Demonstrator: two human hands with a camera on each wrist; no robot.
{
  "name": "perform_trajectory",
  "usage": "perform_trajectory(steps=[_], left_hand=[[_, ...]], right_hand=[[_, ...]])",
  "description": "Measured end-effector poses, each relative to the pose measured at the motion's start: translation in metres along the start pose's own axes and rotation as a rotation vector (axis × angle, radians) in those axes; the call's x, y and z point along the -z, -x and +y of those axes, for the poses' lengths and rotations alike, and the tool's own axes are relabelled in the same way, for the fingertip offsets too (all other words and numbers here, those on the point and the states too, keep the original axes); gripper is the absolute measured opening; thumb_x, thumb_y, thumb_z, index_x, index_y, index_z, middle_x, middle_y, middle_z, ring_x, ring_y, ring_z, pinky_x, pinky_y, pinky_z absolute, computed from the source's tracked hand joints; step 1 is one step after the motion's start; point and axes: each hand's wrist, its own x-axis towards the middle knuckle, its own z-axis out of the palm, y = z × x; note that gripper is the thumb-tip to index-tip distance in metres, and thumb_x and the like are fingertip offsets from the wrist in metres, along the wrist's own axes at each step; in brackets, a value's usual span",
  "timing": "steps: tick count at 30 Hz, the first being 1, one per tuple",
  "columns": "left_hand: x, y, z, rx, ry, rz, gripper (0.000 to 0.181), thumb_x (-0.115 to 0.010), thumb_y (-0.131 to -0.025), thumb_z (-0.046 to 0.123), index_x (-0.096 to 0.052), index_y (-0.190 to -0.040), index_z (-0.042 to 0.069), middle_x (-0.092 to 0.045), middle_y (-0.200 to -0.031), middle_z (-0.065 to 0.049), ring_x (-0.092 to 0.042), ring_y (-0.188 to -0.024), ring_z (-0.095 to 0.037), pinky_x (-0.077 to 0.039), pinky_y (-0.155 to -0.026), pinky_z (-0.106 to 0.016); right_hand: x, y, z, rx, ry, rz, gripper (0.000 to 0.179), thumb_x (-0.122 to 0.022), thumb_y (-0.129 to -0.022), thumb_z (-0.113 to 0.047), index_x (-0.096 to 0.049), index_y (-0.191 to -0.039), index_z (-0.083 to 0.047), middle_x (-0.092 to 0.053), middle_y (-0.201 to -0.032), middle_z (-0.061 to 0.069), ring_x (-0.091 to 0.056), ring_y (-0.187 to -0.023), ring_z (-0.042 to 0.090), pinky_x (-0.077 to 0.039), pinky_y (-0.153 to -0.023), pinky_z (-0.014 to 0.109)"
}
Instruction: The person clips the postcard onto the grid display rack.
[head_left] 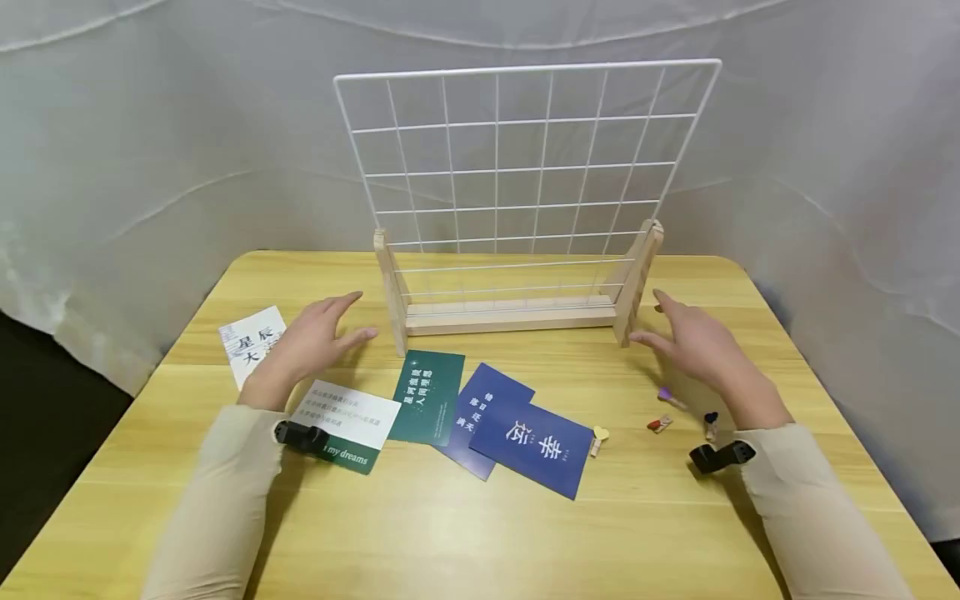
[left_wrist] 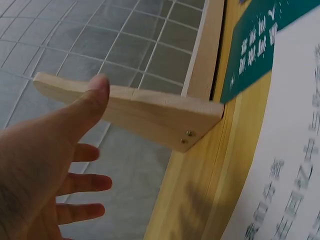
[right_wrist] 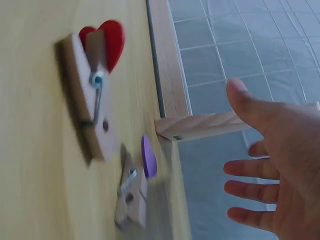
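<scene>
— What stands behind the table (head_left: 420,550)?

— A whitish sheet (head_left: 150,125), running across the back and round both sides, with long creases (head_left: 465,37) curving over it

— And the table itself?

— Yellowish, wood-grained, its far corners rounded, with a soft pale sheen of light toward the front

— Anything beyond the sheet?

— A black area (head_left: 45,433) at the lower left, too dark to make out. In both wrist views the sheet turns a dimmer blue-grey
</scene>
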Motion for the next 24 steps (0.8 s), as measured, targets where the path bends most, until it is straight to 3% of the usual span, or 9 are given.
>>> perform_trajectory(steps=[4,12,19,24], left_hand=[[-0.007,-0.008,0.007,-0.004,0.044,0.026,0.080,-0.055,-0.094,0.057,-0.030,-0.153,0.008,-0.044,-0.146,-0.021,-0.040,-0.132,-0.044,-0.030,-0.107,-0.060],[-0.018,-0.018,0.015,0.040,0.061,0.023,0.084,-0.054,-0.093,0.061,-0.027,-0.154,0.010,-0.052,-0.137,-0.022,-0.049,-0.123,-0.045,-0.038,-0.101,-0.060],[-0.029,-0.026,0.025,0.031,0.074,0.012,0.072,-0.058,-0.098,0.044,-0.028,-0.154,0.010,-0.057,-0.132,-0.021,-0.054,-0.118,-0.043,-0.041,-0.099,-0.060],[-0.029,-0.027,0.026,0.018,0.079,0.036,0.064,-0.058,-0.099,0.035,-0.031,-0.152,0.010,-0.059,-0.129,-0.018,-0.056,-0.117,-0.039,-0.042,-0.098,-0.058]], right_hand=[[-0.001,-0.004,-0.003,-0.028,-0.026,0.021,0.088,-0.048,-0.098,-0.056,-0.012,-0.155,0.001,-0.052,-0.132,0.032,-0.050,-0.114,0.055,-0.039,-0.093,0.067],[-0.007,-0.010,-0.014,0.024,-0.074,0.097,0.073,-0.047,-0.103,-0.043,-0.013,-0.154,-0.004,-0.061,-0.121,0.028,-0.055,-0.105,0.056,-0.042,-0.087,0.066],[-0.015,-0.009,-0.013,0.063,-0.086,0.162,0.063,-0.048,-0.104,-0.027,-0.018,-0.150,0.004,-0.064,-0.112,0.031,-0.062,-0.093,0.052,-0.049,-0.076,0.061],[-0.014,-0.009,-0.016,0.113,-0.081,0.200,0.058,-0.051,-0.103,-0.020,-0.023,-0.147,0.007,-0.065,-0.106,0.031,-0.065,-0.087,0.049,-0.051,-0.071,0.058]])
